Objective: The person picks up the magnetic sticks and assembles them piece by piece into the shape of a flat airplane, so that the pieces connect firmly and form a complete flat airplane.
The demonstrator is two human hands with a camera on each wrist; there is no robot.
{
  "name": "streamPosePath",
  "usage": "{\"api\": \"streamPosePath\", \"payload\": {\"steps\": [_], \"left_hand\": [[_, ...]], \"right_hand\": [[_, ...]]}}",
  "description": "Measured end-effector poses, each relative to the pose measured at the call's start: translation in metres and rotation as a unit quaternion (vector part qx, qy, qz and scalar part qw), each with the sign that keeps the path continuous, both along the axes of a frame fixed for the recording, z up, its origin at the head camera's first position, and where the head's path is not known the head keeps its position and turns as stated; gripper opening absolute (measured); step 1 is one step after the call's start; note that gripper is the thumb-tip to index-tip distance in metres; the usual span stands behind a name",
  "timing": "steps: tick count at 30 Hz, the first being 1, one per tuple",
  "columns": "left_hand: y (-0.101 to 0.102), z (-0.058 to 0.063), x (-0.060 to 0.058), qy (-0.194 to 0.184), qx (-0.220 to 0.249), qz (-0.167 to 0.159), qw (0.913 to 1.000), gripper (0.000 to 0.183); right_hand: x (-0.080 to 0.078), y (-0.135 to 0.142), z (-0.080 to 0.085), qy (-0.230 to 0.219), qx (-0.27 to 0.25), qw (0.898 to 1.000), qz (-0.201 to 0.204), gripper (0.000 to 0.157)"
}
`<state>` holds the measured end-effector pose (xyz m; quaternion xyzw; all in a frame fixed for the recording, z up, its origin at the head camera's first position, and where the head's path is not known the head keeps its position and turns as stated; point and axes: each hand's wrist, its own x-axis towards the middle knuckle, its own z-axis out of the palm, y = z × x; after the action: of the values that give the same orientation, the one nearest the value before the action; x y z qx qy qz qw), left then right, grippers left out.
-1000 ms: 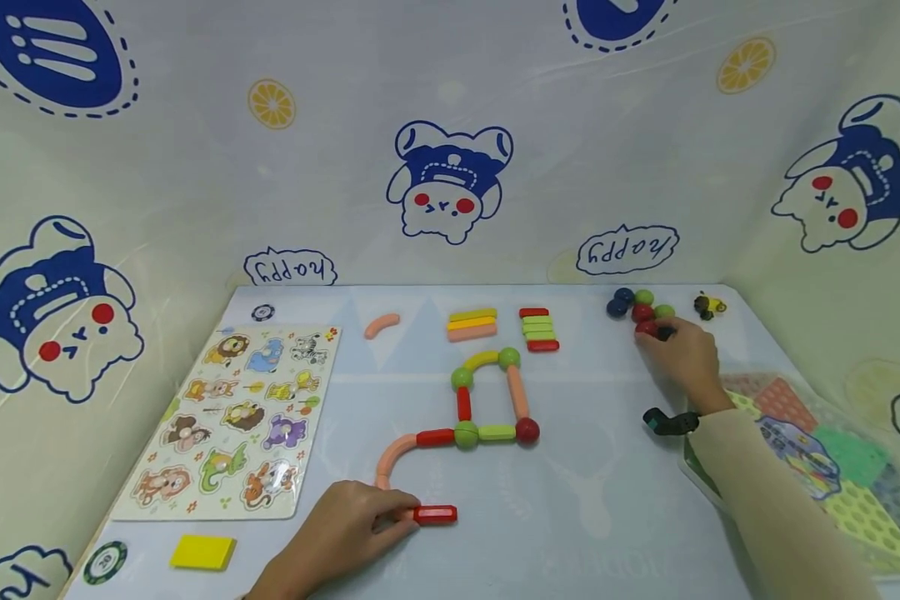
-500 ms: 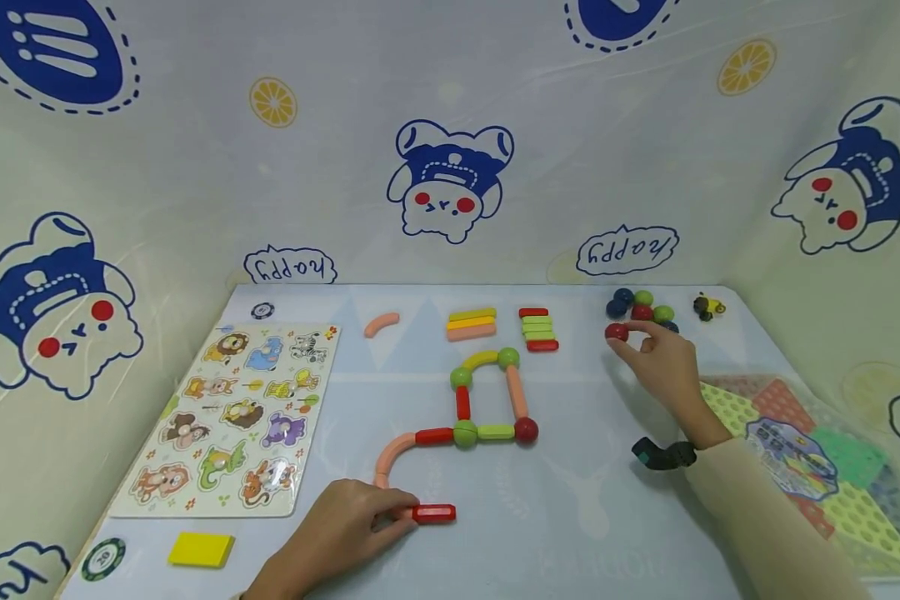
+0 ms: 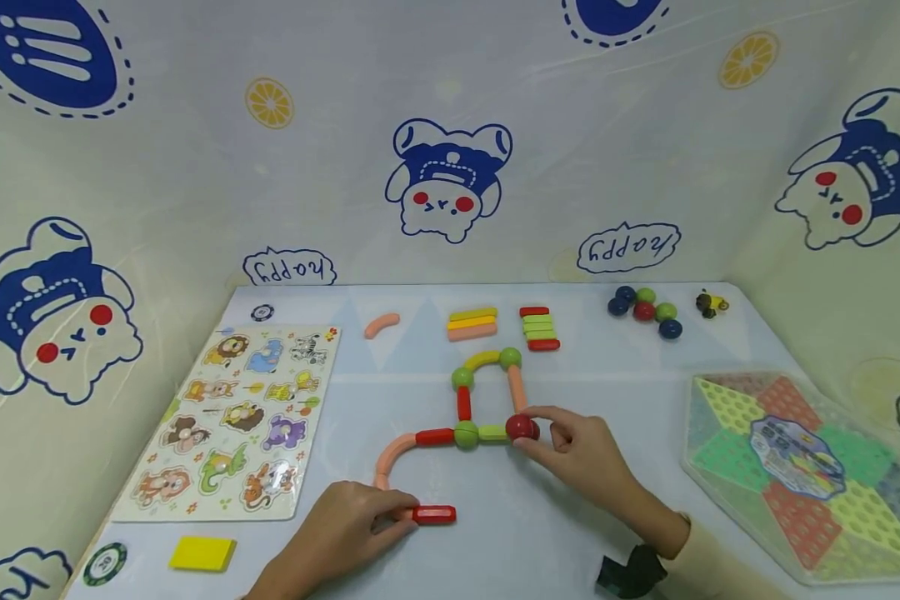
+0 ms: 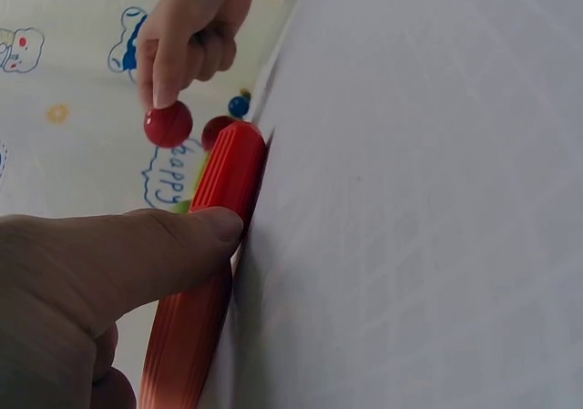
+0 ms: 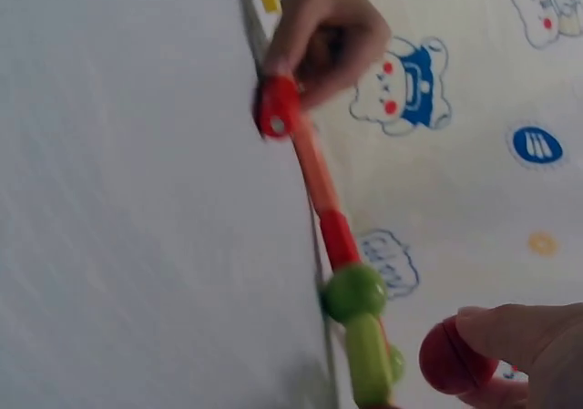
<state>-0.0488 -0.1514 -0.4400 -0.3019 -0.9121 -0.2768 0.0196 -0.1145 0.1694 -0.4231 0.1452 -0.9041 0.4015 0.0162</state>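
My left hand (image 3: 348,525) pinches the front end of a ball-and-rod chain, where a red rod (image 3: 437,515) meets a peach curved rod (image 3: 393,457). In the left wrist view its thumb lies across the red rod (image 4: 232,168). Between thumb and forefinger, my right hand (image 3: 596,462) holds a red ball (image 3: 520,427). In the head view this ball overlaps the chain's own red corner ball (image 3: 536,431); the left wrist view shows the two apart. The chain runs through a green ball (image 3: 466,434) into a four-sided loop with a yellow curved rod (image 3: 482,359).
Several loose balls (image 3: 644,311) and a small yellow-black toy (image 3: 711,303) lie at the back right. Rod stacks (image 3: 472,325) sit behind the loop. An animal puzzle board (image 3: 321,375) is at left, near a yellow block (image 3: 202,553); a patterned game board (image 3: 731,462) is at right.
The right hand has taken a red ball from the group at the back right and carried it forward and left to the loop's corner. The left hand has stayed in place.
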Motion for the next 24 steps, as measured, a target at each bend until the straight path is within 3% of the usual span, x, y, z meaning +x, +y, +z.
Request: {"api": "streamPosePath", "payload": {"steps": [5,10,17,24], "left_hand": [[0.001,0.0,0.0,-0.015,-0.01,0.007,0.9998,0.018],[0.001,0.0,0.0,-0.013,-0.011,0.009,0.9998,0.018],[0.001,0.0,0.0,-0.007,-0.011,0.007,0.9999,0.019],[0.001,0.0,0.0,0.006,-0.012,0.01,0.9999,0.019]], "right_hand": [[0.019,-0.013,-0.016,0.004,-0.03,0.995,0.091,0.035],[0.034,-0.024,-0.027,-0.006,-0.011,0.986,0.168,0.032],[0.04,-0.029,-0.034,0.022,0.025,0.978,0.204,0.033],[0.044,-0.032,-0.035,0.051,0.022,0.973,0.223,0.035]]}}
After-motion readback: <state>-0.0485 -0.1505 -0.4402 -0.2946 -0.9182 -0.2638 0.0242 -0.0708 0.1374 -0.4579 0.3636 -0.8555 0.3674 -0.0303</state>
